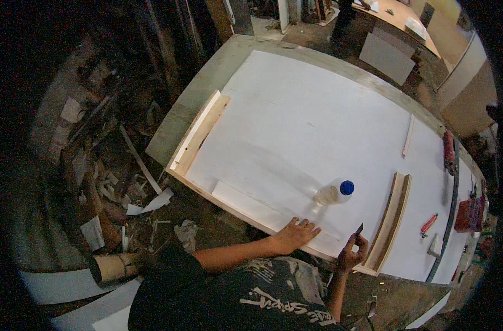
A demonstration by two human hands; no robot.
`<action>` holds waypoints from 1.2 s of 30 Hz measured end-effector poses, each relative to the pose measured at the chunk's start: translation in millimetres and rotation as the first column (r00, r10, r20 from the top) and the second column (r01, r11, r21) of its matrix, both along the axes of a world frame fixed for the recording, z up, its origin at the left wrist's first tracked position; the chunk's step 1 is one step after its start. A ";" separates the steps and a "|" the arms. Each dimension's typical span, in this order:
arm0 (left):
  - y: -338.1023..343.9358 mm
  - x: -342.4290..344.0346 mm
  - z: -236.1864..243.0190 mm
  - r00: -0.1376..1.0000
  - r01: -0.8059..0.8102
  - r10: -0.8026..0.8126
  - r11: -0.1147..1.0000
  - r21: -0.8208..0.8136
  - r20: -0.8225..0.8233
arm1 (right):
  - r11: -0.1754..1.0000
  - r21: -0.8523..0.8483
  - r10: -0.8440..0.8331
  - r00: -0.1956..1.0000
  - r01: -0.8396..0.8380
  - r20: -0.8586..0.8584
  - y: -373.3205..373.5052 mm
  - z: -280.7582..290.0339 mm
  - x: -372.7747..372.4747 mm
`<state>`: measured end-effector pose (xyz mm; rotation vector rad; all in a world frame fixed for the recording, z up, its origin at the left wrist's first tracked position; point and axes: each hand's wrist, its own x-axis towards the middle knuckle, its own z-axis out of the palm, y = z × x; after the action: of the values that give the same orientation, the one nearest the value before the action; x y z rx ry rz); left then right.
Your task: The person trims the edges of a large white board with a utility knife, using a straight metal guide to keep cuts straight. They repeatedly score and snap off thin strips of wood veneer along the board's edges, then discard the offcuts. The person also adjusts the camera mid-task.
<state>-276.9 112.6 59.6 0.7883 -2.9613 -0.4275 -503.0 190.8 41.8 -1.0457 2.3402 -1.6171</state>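
Observation:
My left hand (296,236) lies with its fingers spread near the front edge of a large white panel (295,121). Under and beside its fingers runs a white strip (248,201) along that edge. Farther right, my right hand (353,252) has its fingers closed on a small dark pointed tool (359,228), whose tip sticks up; its exact kind does not show. A clear bottle with a blue cap (347,187) is on the panel beyond both hands. Just right of my right hand, a channel-shaped wooden piece (392,218) rests on the panel.
Another wooden piece (201,132) lines the panel's left side. Toward the right are a red-handled tool (429,222), a long dark bar (450,209), a red roller-shaped object (449,150) and a red box (469,215). Offcuts (141,160) litter the floor at left. A person stands by a far table (397,19).

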 end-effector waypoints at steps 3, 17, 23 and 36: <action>-1.0 -0.2 5.2 0.999 0.021 -0.018 0.996 0.084 -0.036 | 0.999 0.035 -0.006 1.000 0.006 -0.002 4.4 0.3 -3.9; -195.4 340.0 -16.5 0.117 -0.959 0.977 0.063 -0.276 -0.181 | 1.000 0.022 0.005 1.000 -0.004 -0.026 20.5 -5.4 -17.2; -215.0 400.4 -40.2 0.085 -0.973 0.992 0.103 0.206 -0.093 | 0.999 0.014 0.035 0.999 -0.035 -0.007 22.1 6.4 -19.1; -197.6 379.2 -18.7 0.080 -0.956 0.989 0.112 0.270 -0.127 | 0.999 0.012 0.041 0.999 -0.041 -0.033 30.9 8.3 -28.8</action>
<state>102.3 -85.0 40.9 2.2143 -1.4342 -0.4863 -531.8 221.7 50.1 -1.1193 2.3301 -1.5822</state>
